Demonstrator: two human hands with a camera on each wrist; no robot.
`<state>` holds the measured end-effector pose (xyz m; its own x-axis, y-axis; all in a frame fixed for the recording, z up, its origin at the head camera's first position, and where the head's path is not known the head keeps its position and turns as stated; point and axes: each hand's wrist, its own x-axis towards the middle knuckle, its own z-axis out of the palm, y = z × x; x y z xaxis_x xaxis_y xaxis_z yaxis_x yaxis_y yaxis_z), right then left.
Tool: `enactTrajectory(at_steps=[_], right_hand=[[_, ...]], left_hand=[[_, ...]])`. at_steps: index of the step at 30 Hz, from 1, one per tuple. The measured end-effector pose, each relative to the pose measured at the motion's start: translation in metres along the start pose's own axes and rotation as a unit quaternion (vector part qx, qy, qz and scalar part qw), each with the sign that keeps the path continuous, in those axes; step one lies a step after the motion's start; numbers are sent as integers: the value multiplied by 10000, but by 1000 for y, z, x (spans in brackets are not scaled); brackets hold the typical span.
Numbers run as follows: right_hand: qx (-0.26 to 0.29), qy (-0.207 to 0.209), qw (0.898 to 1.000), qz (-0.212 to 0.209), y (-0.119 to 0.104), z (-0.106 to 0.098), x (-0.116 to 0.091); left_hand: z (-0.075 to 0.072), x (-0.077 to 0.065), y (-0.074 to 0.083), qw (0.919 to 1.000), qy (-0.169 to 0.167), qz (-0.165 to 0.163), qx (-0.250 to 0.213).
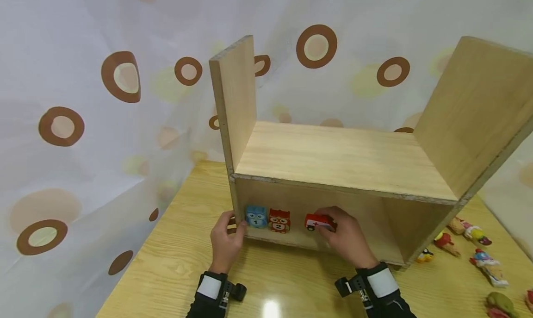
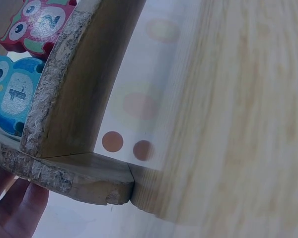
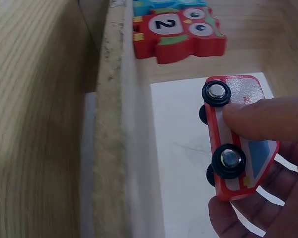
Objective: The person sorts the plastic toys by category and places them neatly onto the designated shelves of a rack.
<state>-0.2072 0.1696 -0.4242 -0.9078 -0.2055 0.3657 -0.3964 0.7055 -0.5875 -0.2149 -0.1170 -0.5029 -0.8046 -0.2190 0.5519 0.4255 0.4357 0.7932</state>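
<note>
My left hand [image 1: 225, 245] holds the left side panel of the wooden shelf [image 1: 345, 153] near its lower front edge, thumb at the front. In the lower compartment, a blue owl block [image 1: 256, 216] marked 1 stands beside that panel. Right of it is a red owl block [image 1: 279, 221] marked 2. My right hand [image 1: 346, 234] pinches a red and white toy ambulance [image 3: 238, 139] in the same compartment, to the right of the owls. In the right wrist view, the thumb lies across the ambulance's side, with its black wheels facing the shelf's front edge.
Right of the shelf, several small toys lie on the wooden table [image 1: 166, 262], among them an ice-cream-like figure [image 1: 490, 267], a yellow toy car [image 1: 424, 256] and a green and red toy [image 1: 501, 304]. The shelf's right panel [image 1: 479, 114] rises high. A patterned wall covering [image 1: 166, 21] stands behind.
</note>
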Motion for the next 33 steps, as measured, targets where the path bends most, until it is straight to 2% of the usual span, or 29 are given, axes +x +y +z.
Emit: enactTrajectory(at_steps=[3,12,24,33], right_hand=[[-39,-59,10000,33,3,8,-3],[-168,-373,9992,-15,-3,28,3],[-152,-554,9983,53,-6,37,10],[-220,-586,9980,14,-3,37,10]], left_hand=[[2,-4,-1,9999,-93,-47,23],[-2,-6,-4,9999,-14,-137,19],[-6,-1,-1,9999,-22,-45,105],[0,1,2,10000,-72,43,35]])
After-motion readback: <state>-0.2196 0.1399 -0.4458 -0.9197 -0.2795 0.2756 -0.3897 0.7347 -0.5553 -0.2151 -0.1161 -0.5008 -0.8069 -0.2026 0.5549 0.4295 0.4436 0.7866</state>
